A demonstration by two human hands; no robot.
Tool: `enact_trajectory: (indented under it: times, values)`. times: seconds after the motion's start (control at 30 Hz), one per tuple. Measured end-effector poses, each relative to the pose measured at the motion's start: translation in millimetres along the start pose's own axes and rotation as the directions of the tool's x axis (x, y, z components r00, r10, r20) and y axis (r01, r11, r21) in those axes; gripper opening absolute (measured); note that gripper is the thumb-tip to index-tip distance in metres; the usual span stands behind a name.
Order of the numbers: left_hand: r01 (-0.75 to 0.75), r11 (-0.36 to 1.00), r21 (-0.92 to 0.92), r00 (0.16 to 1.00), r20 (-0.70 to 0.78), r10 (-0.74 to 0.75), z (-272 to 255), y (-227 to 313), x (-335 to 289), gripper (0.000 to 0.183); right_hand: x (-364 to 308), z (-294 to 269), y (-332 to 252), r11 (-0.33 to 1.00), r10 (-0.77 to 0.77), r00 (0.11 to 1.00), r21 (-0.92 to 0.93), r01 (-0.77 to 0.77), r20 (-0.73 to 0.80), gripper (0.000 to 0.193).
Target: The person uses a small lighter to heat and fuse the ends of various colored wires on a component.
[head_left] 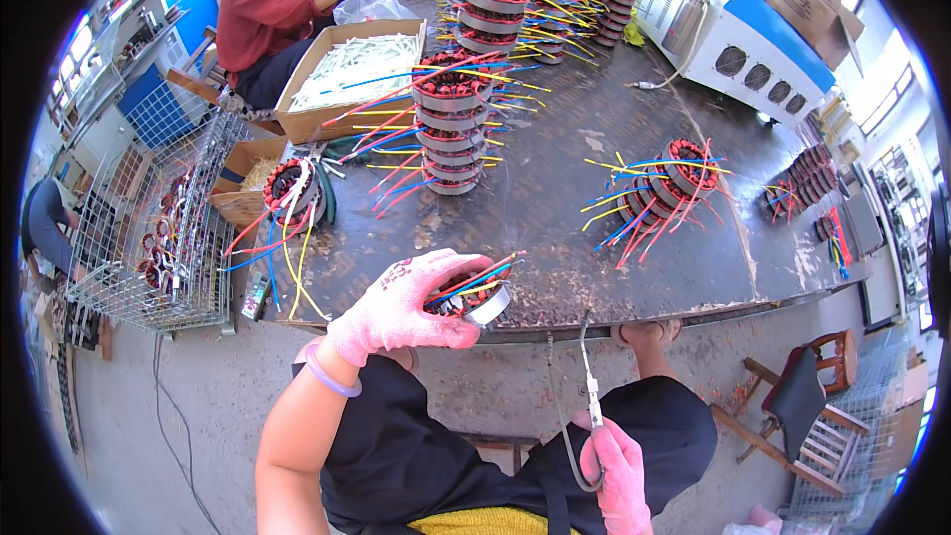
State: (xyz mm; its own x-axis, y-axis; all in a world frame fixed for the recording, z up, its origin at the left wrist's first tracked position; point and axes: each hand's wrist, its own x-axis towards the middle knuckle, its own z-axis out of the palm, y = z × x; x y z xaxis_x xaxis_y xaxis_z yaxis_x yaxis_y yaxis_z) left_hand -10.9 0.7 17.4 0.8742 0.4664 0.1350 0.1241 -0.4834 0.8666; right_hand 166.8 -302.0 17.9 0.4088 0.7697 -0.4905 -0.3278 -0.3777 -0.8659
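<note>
My left hand [411, 305], in a pink glove, grips a motor stator [487, 307] at the table's front edge. Red, blue and yellow lead wires cross the stator's top, and the fingers hide part of its ring. Lower and to the right, my right hand [616, 471], also gloved in pink, is closed around a slim tool [594, 401] with a pale body and a narrow tip pointing up to the table edge. A grey cable [567, 456] loops beside that hand. Tool and stator are apart.
A tall stator stack [451, 129] stands mid-table, with leaning stators [664, 183] to its right. One stator with white ties [294, 193] lies left. A carton of white strips [287, 104], a blue-and-white machine [738, 35], a wire cage [203, 307] and a chair [792, 416] surround me. A co-worker [263, 10] sits far left.
</note>
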Motion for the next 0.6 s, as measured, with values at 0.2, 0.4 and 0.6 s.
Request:
enact_trajectory:
  times: [0.2, 0.4, 0.6]
  values:
    - [-0.027, 0.999, 0.038, 1.000, 0.003, 0.027, -1, 2, 3, 0.082, 0, -2, 5, 0.999, 0.019, 1.000, 0.028, -0.019, 0.003, 0.041]
    - [-0.121, 0.802, 0.586, 0.985, -0.027, 0.168, 7, -3, 5, 0.091, 3, 0, 9, 0.994, 0.076, 0.993, 0.068, -0.082, 0.088, 0.041]
    - [-0.077, 0.713, 0.697, 0.996, 0.019, 0.088, 22, -14, 9, 0.095, 9, 2, 30, 0.984, 0.162, 0.971, 0.042, -0.172, 0.177, 0.045]
